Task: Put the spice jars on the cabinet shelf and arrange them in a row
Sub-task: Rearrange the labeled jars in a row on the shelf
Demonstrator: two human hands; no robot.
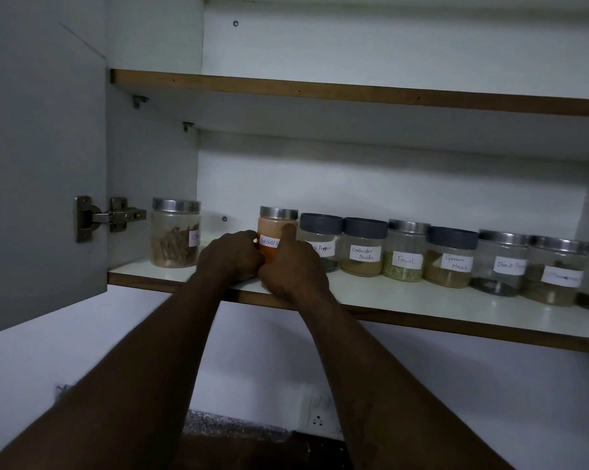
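The red chilli jar (pixel 275 232) stands upright on the lower cabinet shelf (pixel 405 293), long axis vertical, steel lid up and its label facing me. I can read "Red chilli" before my thumb cuts the word off. It touches the first jar of the row to its right, whose labels run: "...k Pepper" (pixel 321 244), "Coriander Powder" (pixel 363 247), "Fennel" (pixel 405 251), "Garam Masala" (pixel 451 257), then one starting "Black" (pixel 501 262); the next label is too blurred to read. A jar of brown sticks (pixel 175 232) stands well apart to the left, its label starting "C".

Both my arms reach up and forward. My left hand (pixel 230 254) curls against the jar's left side; my right hand (pixel 293 266) wraps the front and right, thumb pointing up along the glass. Together they hold the jar
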